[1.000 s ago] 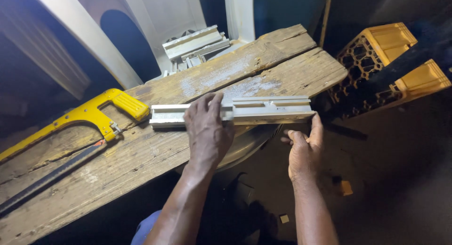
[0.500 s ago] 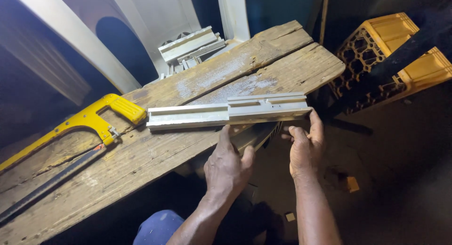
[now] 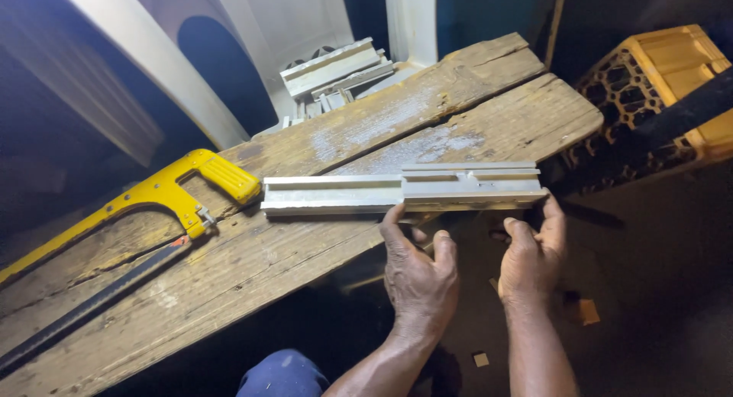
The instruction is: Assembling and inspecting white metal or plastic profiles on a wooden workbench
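Two aluminium profile pieces lie end to end along the near edge of a worn wooden plank bench (image 3: 252, 282): a longer left piece (image 3: 328, 195) and a wider right piece (image 3: 473, 185). My left hand (image 3: 418, 279) sits just below their joint, its thumb pressed on the near edge and its fingers curled under the plank's edge. My right hand (image 3: 531, 259) cups the right end of the right piece from below, fingertips on its corner. A yellow hacksaw (image 3: 164, 195) rests on the plank to the left, its handle close to the left piece's end.
More aluminium offcuts (image 3: 332, 69) are stacked behind the plank, beside white curved frames (image 3: 153, 61). Yellow plastic crates (image 3: 664, 76) stand at the right. Small scraps (image 3: 586, 311) lie on the dark floor below.
My left hand came off the top of the profile and dropped to its near edge, thumb now against it. The right hand stayed at the right end.
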